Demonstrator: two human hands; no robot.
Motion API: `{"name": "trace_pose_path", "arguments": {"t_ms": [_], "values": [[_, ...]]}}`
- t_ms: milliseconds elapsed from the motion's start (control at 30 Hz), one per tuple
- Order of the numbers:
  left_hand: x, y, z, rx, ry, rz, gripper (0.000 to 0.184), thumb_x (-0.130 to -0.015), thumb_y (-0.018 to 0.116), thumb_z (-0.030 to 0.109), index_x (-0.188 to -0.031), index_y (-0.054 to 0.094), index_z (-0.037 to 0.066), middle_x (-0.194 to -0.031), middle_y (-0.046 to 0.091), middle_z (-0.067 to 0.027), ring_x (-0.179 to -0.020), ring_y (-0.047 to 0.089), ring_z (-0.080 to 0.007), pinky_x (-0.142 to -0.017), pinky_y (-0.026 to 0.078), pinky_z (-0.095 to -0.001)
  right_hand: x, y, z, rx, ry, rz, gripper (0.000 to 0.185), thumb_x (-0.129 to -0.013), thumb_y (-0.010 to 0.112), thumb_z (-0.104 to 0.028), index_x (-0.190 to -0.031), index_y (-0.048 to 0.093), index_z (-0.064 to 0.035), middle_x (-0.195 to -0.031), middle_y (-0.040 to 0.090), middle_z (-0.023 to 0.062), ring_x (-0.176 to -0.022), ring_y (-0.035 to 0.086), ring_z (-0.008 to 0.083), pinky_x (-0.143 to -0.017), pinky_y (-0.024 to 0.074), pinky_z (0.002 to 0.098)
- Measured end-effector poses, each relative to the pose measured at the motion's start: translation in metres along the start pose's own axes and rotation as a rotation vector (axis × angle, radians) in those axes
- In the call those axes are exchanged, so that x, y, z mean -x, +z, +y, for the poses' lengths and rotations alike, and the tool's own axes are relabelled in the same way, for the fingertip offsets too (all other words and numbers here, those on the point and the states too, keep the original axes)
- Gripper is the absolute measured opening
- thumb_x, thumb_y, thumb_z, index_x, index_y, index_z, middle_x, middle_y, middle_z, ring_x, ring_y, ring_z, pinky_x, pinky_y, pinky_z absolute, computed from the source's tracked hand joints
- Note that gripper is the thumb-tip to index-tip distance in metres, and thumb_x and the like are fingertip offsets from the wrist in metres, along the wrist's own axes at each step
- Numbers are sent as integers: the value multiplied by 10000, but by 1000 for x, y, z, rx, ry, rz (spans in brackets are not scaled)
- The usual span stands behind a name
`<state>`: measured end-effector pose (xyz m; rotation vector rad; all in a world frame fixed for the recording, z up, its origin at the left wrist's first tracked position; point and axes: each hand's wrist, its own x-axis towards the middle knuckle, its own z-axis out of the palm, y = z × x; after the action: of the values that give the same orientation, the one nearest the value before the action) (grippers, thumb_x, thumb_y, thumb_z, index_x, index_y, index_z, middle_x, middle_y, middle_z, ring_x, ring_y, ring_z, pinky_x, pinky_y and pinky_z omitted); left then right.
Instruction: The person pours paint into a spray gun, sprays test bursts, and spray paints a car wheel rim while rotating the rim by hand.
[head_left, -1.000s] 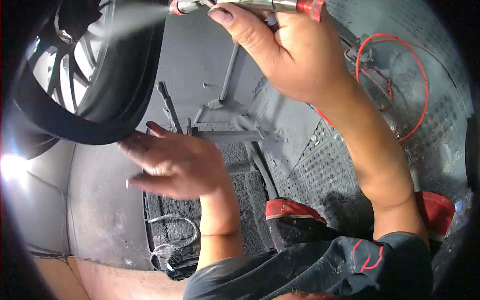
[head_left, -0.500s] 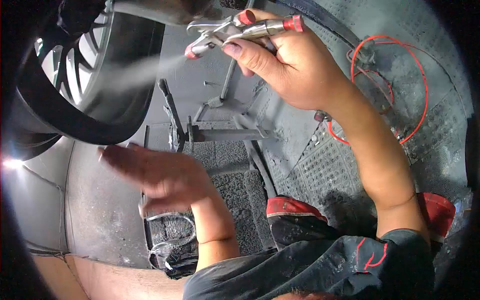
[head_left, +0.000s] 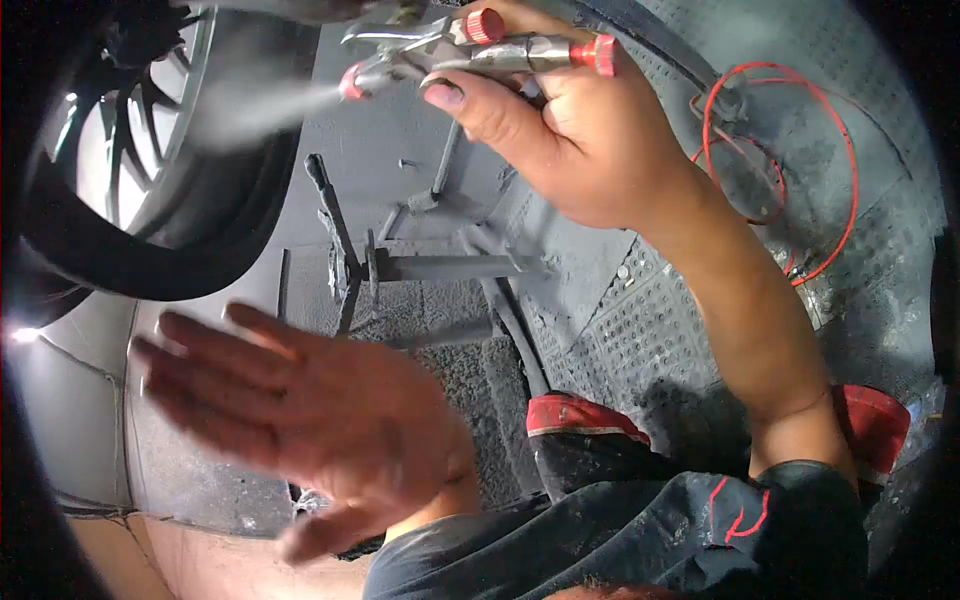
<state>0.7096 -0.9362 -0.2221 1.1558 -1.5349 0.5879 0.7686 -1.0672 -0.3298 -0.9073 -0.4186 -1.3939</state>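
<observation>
In the head view, my right hand (head_left: 610, 150) is wrapped round a metal spray gun (head_left: 530, 52) with red knobs and a red nozzle tip. A pale mist (head_left: 265, 115) streams left from the nozzle onto a car wheel with dark spokes (head_left: 125, 135) and a black tyre (head_left: 225, 210). My left hand (head_left: 330, 400) is below the tyre, apart from it. Its fingers are spread and the palm shows, with dark smudges on the fingers. Nothing is in that hand, and motion blurs it slightly.
A grey-coated metal stand (head_left: 450, 267) rises from the floor beyond my left hand. An orange-red hose (head_left: 853, 190) lies coiled at right on studded flooring (head_left: 645, 325). A rough dark mat (head_left: 425, 308) lies under the stand. One bright lamp (head_left: 24, 334) glows at far left.
My left hand has dropped away from the tyre's lower edge and turned its palm into view, fingers spreading. The spray gun and its mist have shifted left. The wheel's spokes appear in a different position.
</observation>
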Motion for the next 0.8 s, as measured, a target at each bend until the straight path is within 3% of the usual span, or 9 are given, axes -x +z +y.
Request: {"name": "trace_pose_path", "arguments": {"t_ms": [133,200,300,400,500,600,667,733,800], "values": [[1,-28,-7,291,127,-48,954,-947,255,709,-1533,188,-40,-1631,142,-188,-1525,96,-266,-1231,10,-477,5,7,-4,-52,-35,31,184,-993,618,-195,-958,625,-14,-714,571,-10,-634,531,50,-578,426,236],[-3,-70,-27,-339,40,-10,952,-942,194,738,-1559,154,14,-1641,110,-168,-1529,70,-250,-1228,-7,-451,3,5,-8,-89,-19,17,169,-988,625,-180,-961,624,-14,-727,574,-5,-644,537,55,-588,432,240],[3,-119,-72,-375,-162,54,834,-994,149,640,-1546,217,19,-1630,185,-143,-1524,99,-254,-1227,7,-451,-1,-1,-11,144,49,33,272,-955,634,-308,-1004,745,-65,-1027,705,138,-945,679,318,-799,526,393],[7,-106,-89,-407,-224,97,773,-1017,118,592,-1541,248,39,-1626,212,-122,-1520,123,-254,-1226,13,-450,-7,-6,-8,-45,41,21,164,-981,598,-136,-1051,537,-1,-717,662,91,-577,655,166,-490,480,302],[12,-53,-66,-230,-225,188,790,-1005,109,625,-1546,248,67,-1638,188,-94,-1525,93,-230,-1223,6,-464,-10,-13,-10,91,83,2,161,-987,585,-130,-1067,542,3,-717,651,86,-593,651,159,-506,477,297],[14,-18,-23,-114,-132,4,888,-970,198,690,-1552,174,20,-1643,131,-133,-1526,77,-258,-1222,22,-486,-13,-14,-12,132,14,14,159,-987,590,-132,-1056,557,7,-754,654,83,-615,649,141,-511,486,299],[20,15,-4,307,-13,3,1011,-921,283,750,-1550,124,-25,-1634,124,-190,-1525,77,-305,-1229,39,-486,-13,-11,-2,80,-79,63,162,-986,592,-129,-1044,579,21,-800,661,97,-662,658,138,-534,494,297],[19,7,3,252,121,-149,1003,-923,277,748,-1552,122,-18,-1639,119,-172,-1525,70,-306,-1231,37,-479,-16,-8,12,62,-242,127,169,-986,592,-129,-1033,598,34,-826,659,103,-691,657,139,-560,497,292],[14,-3,-1,320,86,-80,988,-931,274,739,-1552,128,-14,-1639,128,-163,-1526,70,-298,-1231,36,-480,-15,-7,18,62,-380,176,177,-987,591,-129,-1027,611,42,-837,654,105,-706,653,141,-577,498,289]]}}
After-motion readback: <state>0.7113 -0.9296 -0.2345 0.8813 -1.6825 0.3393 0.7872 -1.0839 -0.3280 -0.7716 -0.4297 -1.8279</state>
